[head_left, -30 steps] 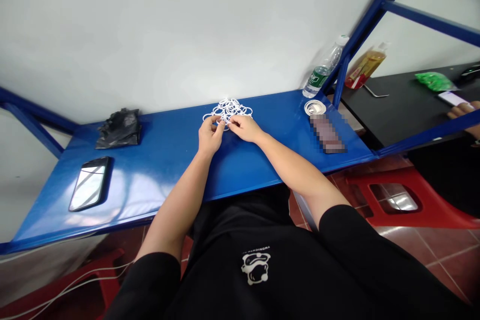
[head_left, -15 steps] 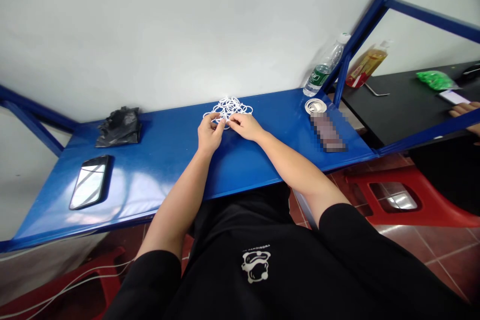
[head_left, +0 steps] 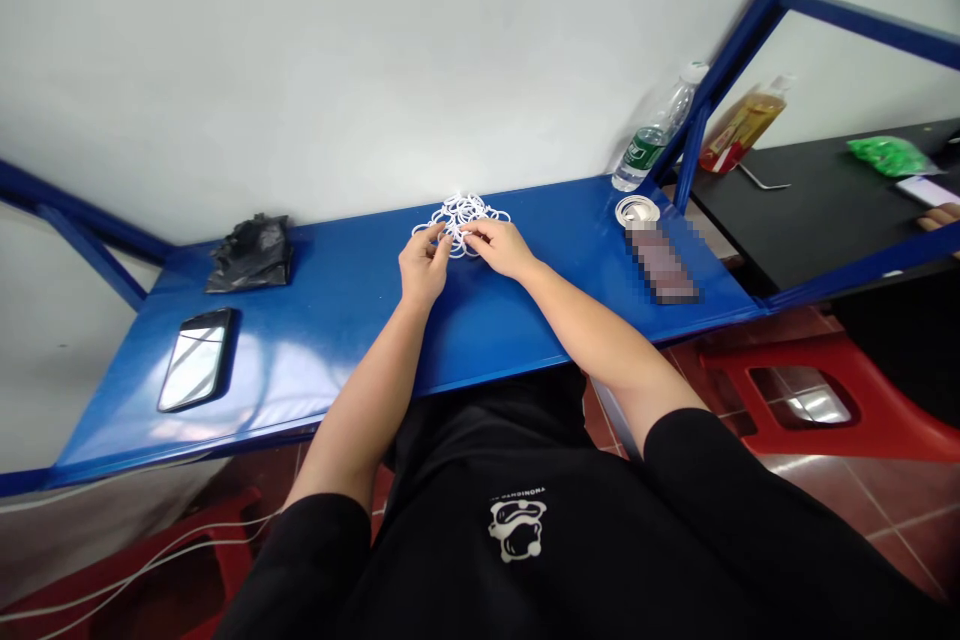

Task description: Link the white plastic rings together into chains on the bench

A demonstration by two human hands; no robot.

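Observation:
A cluster of small white rings (head_left: 465, 210) lies near the back of the blue table (head_left: 337, 320), close to the wall. My left hand (head_left: 421, 267) and my right hand (head_left: 501, 247) meet at the near edge of the cluster. Both pinch white rings between thumb and fingers, fingertips almost touching each other. The rings under the fingers are partly hidden.
A phone (head_left: 197, 358) lies face up at the table's left, with a crumpled black bag (head_left: 251, 252) behind it. At the right stand a water bottle (head_left: 652, 133), a roll of tape (head_left: 636, 212) and a blurred-out object (head_left: 664, 265). Another person's hand (head_left: 937, 217) rests on the black table (head_left: 810, 220). A red stool (head_left: 810, 405) stands below.
The view has shifted slightly to the left, so everything sits a little further right. Both hands stay at the ring cluster, fingers working on it with only small movements.

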